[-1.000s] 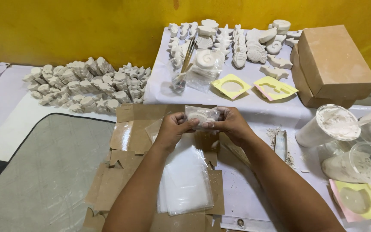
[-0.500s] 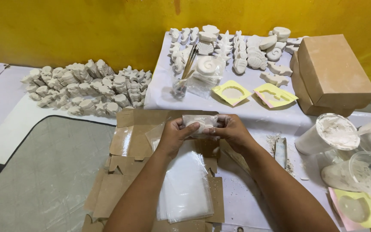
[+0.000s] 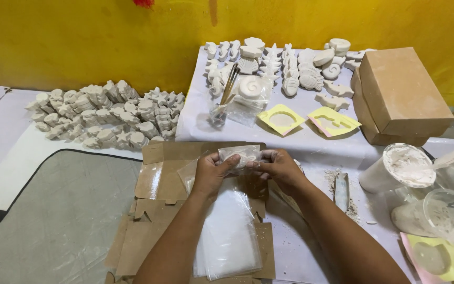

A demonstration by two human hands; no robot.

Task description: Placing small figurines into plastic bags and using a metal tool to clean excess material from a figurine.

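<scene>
Both my hands hold a small clear plastic bag (image 3: pixel 241 155) with a white plaster figure inside it, above a flattened cardboard sheet (image 3: pixel 156 173). My left hand (image 3: pixel 212 173) grips the bag's left side with the thumb on top. My right hand (image 3: pixel 278 167) pinches its right edge. Under my forearms lies a stack of clear plastic bags (image 3: pixel 229 239) on the cardboard.
A heap of white plaster figures (image 3: pixel 101 113) lies at the left. More figures (image 3: pixel 290 66), yellow moulds (image 3: pixel 282 118), brushes in a bag (image 3: pixel 226 89) and a brown cardboard box (image 3: pixel 398 94) sit at the back. Cups of plaster (image 3: pixel 400 168) stand at the right, with a grey mat (image 3: pixel 48 221) at the lower left.
My hands with the bag have stayed in nearly the same spot, shifting slightly lower over the cardboard. The fingers have worked along the bag's top edge.
</scene>
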